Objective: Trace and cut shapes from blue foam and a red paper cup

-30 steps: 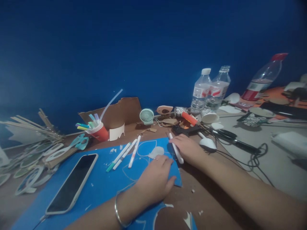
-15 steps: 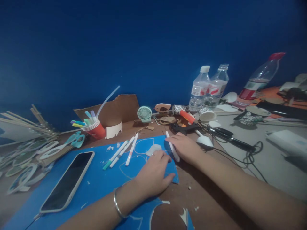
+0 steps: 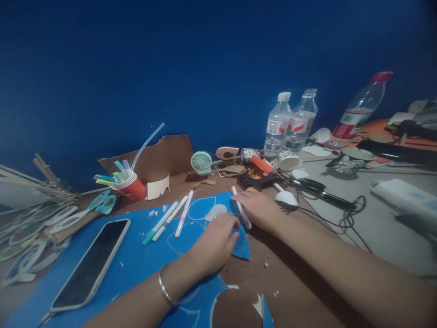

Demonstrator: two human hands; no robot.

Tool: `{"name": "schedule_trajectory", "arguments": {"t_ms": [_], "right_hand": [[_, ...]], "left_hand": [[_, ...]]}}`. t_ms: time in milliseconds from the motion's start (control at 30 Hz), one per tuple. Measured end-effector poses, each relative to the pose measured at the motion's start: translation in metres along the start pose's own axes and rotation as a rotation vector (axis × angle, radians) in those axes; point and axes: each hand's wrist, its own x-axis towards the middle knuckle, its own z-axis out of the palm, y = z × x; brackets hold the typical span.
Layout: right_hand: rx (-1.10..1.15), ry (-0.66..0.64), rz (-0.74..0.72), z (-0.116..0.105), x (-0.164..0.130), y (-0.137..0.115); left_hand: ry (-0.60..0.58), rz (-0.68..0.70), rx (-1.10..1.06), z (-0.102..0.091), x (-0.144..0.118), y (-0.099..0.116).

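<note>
Since the earlier frame your left thumb has folded in closer to the fingers; the whole view has drifted so everything sits further left. Your left hand [image 3: 216, 237], silver bangle [image 3: 164, 286] at the wrist, lies palm down on the smooth blue sheet [image 3: 133, 255], fingers loosely bent and spread, gripping nothing visible; underside hidden. Just past its knuckles: a rounded whitish patch [image 3: 214, 211] and pale curved outlines on the blue.

Your right hand [image 3: 258, 207] is at the sheet's far right edge, fingertips hooked over a slim white stick-shaped tool [image 3: 244, 216]. Your thumb is hidden, so can't tell if you're gripping it or just resting on it. Tool slants along that edge, lower end rounded.

Near you the sheet has a curved cutout, brown tabletop [image 3: 244, 282] showing through, with a jagged blue-and-white scrap [image 3: 266, 312] beside it. Three slim white markers [image 3: 184, 214] lie on the blue, left of the outlines; flat rectangular phone [image 3: 91, 264] further left. Behind: ribbed-rim red paper cup [image 3: 135, 188] of pens, torn brown cardboard [image 3: 164, 157], round mint plastic fan [image 3: 201, 162], clear plastic bottles [image 3: 277, 130].
</note>
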Motion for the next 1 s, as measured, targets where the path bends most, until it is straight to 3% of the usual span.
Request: {"name": "schedule_trajectory", "arguments": {"t_ms": [167,467,600,833,1000], "right_hand": [[0.023,0.009,0.005,-0.002,0.0,-0.002],[0.187,0.043,0.025,0.001,-0.002,0.0],[0.338,0.156,0.151,-0.002,-0.003,-0.002],[0.641,0.361,0.397,-0.006,-0.004,-0.013],[0.847,0.423,0.553,-0.012,-0.002,-0.019]], "left_hand": [[-0.015,0.057,-0.043,-0.004,0.004,0.0],[-0.004,0.012,-0.26,-0.011,0.0,0.001],[0.069,-0.063,-0.563,-0.009,-0.003,-0.008],[0.154,-0.109,-1.358,-0.001,0.0,-0.019],[0.162,-0.126,-1.543,-0.004,-0.001,-0.016]]}}
